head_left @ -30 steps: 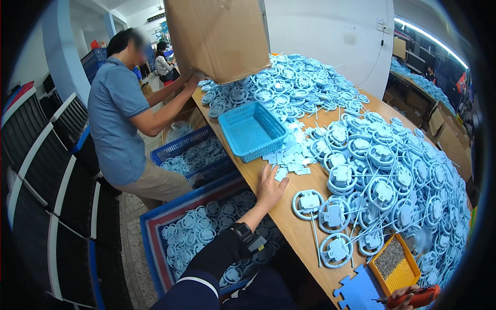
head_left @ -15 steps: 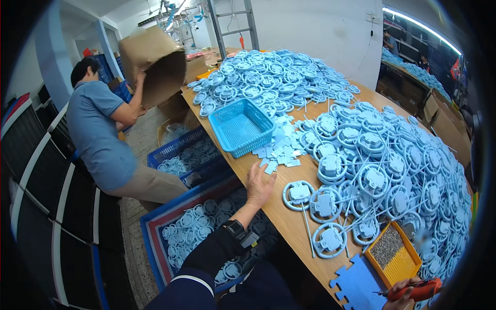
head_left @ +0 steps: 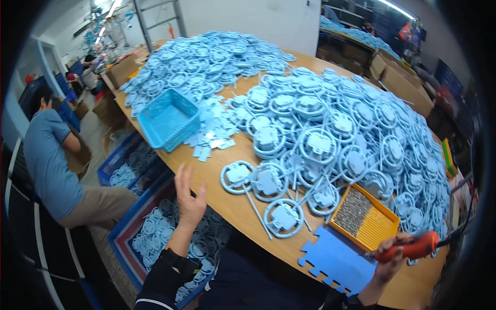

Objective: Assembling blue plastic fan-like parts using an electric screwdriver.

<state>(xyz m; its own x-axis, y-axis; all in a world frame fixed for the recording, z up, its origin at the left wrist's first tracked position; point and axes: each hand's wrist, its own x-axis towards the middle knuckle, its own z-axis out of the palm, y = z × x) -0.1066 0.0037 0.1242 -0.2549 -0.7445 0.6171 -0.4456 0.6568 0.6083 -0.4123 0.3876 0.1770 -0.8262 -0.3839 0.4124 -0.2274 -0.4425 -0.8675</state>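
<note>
Near the table's front edge, my hands sit well apart.
Left hand (head_left: 190, 199) is raised, fingers spread wide, holding nothing; right hand (head_left: 388, 260) grips an orange tool (head_left: 408, 250) beside the yellow tray (head_left: 366, 219). Brown cardboard boxes (head_left: 398, 77) stand far right.

**Workshop floor, strip lights, stacked crates**

Long wooden tabletop (head_left: 235, 204) running from near right to far left, light brown, edge curved by the lens. Pale wall (head_left: 258, 18) behind, with a metal ladder frame (head_left: 155, 20) leaning close to it. Bright strip lights (head_left: 111, 9) overhead at far left and top right. Grey concrete floor (head_left: 98, 134) left of the tabletop, crowded with blue crates (head_left: 132, 227) and brown cardboard boxes (head_left: 121, 70). More cardboard boxes (head_left: 398, 77) stacked at the right. Dark shelving further back, dimly lit.
</note>
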